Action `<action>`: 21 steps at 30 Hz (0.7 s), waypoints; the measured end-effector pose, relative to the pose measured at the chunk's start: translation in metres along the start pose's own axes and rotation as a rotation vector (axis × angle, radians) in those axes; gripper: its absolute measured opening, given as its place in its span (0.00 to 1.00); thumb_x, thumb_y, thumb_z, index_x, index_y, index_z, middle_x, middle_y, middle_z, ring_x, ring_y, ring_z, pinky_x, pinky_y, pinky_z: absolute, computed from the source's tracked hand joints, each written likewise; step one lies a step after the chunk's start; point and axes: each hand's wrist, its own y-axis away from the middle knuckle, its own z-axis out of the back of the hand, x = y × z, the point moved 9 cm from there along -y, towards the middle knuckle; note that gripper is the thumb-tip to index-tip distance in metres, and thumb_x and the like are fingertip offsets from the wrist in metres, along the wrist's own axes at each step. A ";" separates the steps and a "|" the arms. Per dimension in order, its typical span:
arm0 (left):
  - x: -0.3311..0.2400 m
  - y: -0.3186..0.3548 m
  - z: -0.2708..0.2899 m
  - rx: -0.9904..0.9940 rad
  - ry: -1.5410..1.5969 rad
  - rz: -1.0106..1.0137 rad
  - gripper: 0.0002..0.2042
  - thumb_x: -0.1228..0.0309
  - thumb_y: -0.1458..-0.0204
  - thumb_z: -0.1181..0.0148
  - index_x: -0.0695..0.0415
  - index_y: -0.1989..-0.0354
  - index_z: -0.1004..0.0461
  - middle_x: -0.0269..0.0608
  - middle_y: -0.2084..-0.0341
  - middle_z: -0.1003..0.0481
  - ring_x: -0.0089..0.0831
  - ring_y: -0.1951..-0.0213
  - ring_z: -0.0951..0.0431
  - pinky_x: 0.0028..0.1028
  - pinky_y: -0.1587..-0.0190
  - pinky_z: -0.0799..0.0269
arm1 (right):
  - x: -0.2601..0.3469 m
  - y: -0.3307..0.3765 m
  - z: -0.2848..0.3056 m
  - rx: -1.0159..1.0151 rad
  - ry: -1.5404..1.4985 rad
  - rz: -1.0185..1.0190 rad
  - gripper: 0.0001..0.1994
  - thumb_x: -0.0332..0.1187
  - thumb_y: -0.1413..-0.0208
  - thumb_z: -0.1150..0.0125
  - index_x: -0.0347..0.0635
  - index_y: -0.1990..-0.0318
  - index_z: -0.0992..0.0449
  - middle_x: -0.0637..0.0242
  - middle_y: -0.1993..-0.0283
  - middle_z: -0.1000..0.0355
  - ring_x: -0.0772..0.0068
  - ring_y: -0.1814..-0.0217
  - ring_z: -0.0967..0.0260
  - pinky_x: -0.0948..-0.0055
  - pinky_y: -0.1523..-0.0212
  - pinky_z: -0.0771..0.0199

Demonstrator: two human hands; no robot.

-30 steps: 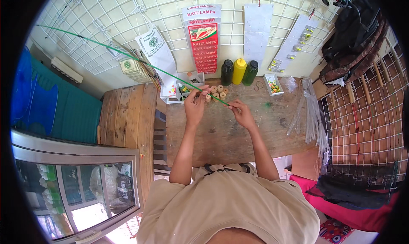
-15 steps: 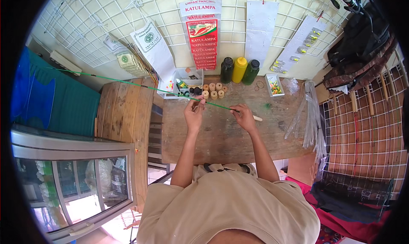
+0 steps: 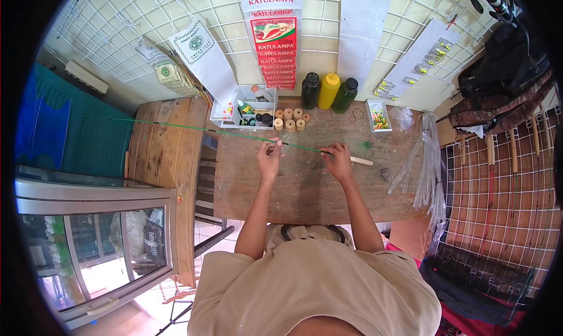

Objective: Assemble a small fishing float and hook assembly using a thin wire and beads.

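Note:
A thin green fishing rod slants across the wooden table, its thin tip reaching far left past the table's edge. My left hand pinches the rod between thumb and fingertips, just in front of the wooden spools. Closer to the thick end, my right hand is closed around the rod. A pale handle sticks out to the right behind that hand; its join with the rod is hidden by the fingers.
Behind my hands stand a divided white box with small bottles, squeeze bottles and a small white box of colourful pieces. Clear plastic sleeves hang over the table's right edge. A glass-fronted cabinet stands at left.
The rod lies more level, its tip side lower in the picture. More of the pale handle shows beyond my right hand. The whole view has shifted slightly.

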 end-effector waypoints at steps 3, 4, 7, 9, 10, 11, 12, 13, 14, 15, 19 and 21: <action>0.011 -0.003 0.002 -0.012 -0.006 0.051 0.14 0.71 0.46 0.39 0.64 0.53 0.31 0.38 0.70 0.24 0.23 0.68 0.23 0.22 0.71 0.24 | 0.001 -0.004 -0.006 -0.001 -0.006 0.050 0.08 0.30 0.53 0.35 0.49 0.64 0.18 0.66 0.63 0.27 0.58 0.53 0.37 0.63 0.50 0.35; 0.012 -0.004 0.004 -0.020 0.011 0.048 0.14 0.71 0.46 0.39 0.63 0.54 0.31 0.38 0.71 0.24 0.23 0.68 0.23 0.22 0.71 0.24 | 0.005 -0.006 -0.008 0.001 -0.007 0.046 0.08 0.30 0.53 0.35 0.49 0.64 0.18 0.66 0.63 0.27 0.58 0.53 0.37 0.63 0.50 0.35; 0.017 -0.006 0.009 -0.031 0.009 0.047 0.14 0.72 0.47 0.39 0.63 0.55 0.32 0.38 0.72 0.24 0.23 0.69 0.23 0.22 0.72 0.24 | 0.017 -0.010 -0.019 0.051 0.003 0.072 0.07 0.30 0.54 0.35 0.49 0.65 0.18 0.66 0.64 0.27 0.57 0.53 0.37 0.62 0.50 0.35; 0.020 -0.009 0.010 -0.035 -0.006 0.049 0.14 0.72 0.47 0.39 0.63 0.55 0.33 0.38 0.72 0.24 0.23 0.70 0.23 0.21 0.72 0.24 | 0.017 -0.011 -0.029 0.091 -0.004 0.053 0.07 0.30 0.54 0.35 0.49 0.65 0.19 0.66 0.64 0.27 0.57 0.53 0.37 0.62 0.49 0.35; 0.025 -0.010 0.013 -0.051 -0.013 0.068 0.13 0.72 0.47 0.39 0.63 0.56 0.33 0.38 0.72 0.24 0.24 0.70 0.23 0.21 0.72 0.24 | 0.015 -0.011 -0.033 0.091 -0.003 0.050 0.07 0.30 0.54 0.35 0.49 0.65 0.19 0.66 0.64 0.27 0.57 0.53 0.37 0.62 0.49 0.35; 0.030 -0.011 0.017 -0.067 -0.021 0.086 0.13 0.72 0.47 0.39 0.62 0.57 0.33 0.38 0.72 0.24 0.24 0.70 0.23 0.22 0.72 0.24 | 0.014 -0.012 -0.036 0.088 0.003 0.047 0.08 0.30 0.54 0.35 0.49 0.64 0.19 0.67 0.64 0.27 0.57 0.53 0.37 0.62 0.49 0.35; 0.034 -0.011 0.020 -0.064 -0.021 0.089 0.13 0.72 0.47 0.39 0.62 0.57 0.33 0.38 0.72 0.24 0.24 0.70 0.23 0.22 0.72 0.24 | 0.012 -0.011 -0.040 0.084 0.008 0.045 0.08 0.30 0.54 0.35 0.49 0.64 0.19 0.67 0.64 0.27 0.58 0.53 0.37 0.62 0.49 0.35; 0.039 -0.012 0.025 -0.061 -0.059 0.106 0.13 0.71 0.46 0.39 0.62 0.57 0.33 0.38 0.72 0.24 0.24 0.70 0.23 0.22 0.72 0.24 | 0.012 -0.012 -0.043 0.084 0.008 0.042 0.08 0.30 0.54 0.35 0.49 0.64 0.19 0.67 0.64 0.27 0.58 0.53 0.37 0.62 0.49 0.35; 0.043 -0.014 0.029 -0.058 -0.097 0.123 0.13 0.71 0.46 0.39 0.62 0.57 0.33 0.38 0.72 0.24 0.24 0.70 0.23 0.22 0.72 0.25 | 0.012 -0.010 -0.046 0.088 0.015 0.030 0.08 0.30 0.54 0.35 0.49 0.64 0.19 0.67 0.64 0.27 0.57 0.53 0.37 0.62 0.49 0.35; 0.046 -0.016 0.033 -0.057 -0.098 0.124 0.13 0.71 0.46 0.39 0.62 0.57 0.33 0.38 0.72 0.24 0.24 0.70 0.23 0.22 0.72 0.25 | 0.011 -0.010 -0.049 0.091 0.022 0.018 0.08 0.29 0.55 0.35 0.49 0.64 0.19 0.68 0.64 0.27 0.57 0.53 0.37 0.62 0.49 0.35; 0.057 -0.019 0.042 -0.043 -0.192 0.206 0.13 0.66 0.44 0.41 0.61 0.58 0.32 0.39 0.71 0.23 0.24 0.70 0.23 0.23 0.72 0.26 | 0.014 -0.007 -0.052 0.049 0.064 0.015 0.07 0.29 0.54 0.35 0.48 0.65 0.18 0.66 0.65 0.27 0.57 0.53 0.37 0.62 0.49 0.35; 0.056 -0.021 0.047 -0.040 -0.247 0.229 0.13 0.64 0.44 0.41 0.61 0.59 0.31 0.39 0.71 0.23 0.23 0.70 0.23 0.24 0.72 0.27 | 0.015 -0.007 -0.051 0.023 0.068 0.041 0.08 0.28 0.55 0.35 0.47 0.65 0.19 0.66 0.65 0.27 0.56 0.53 0.37 0.62 0.48 0.36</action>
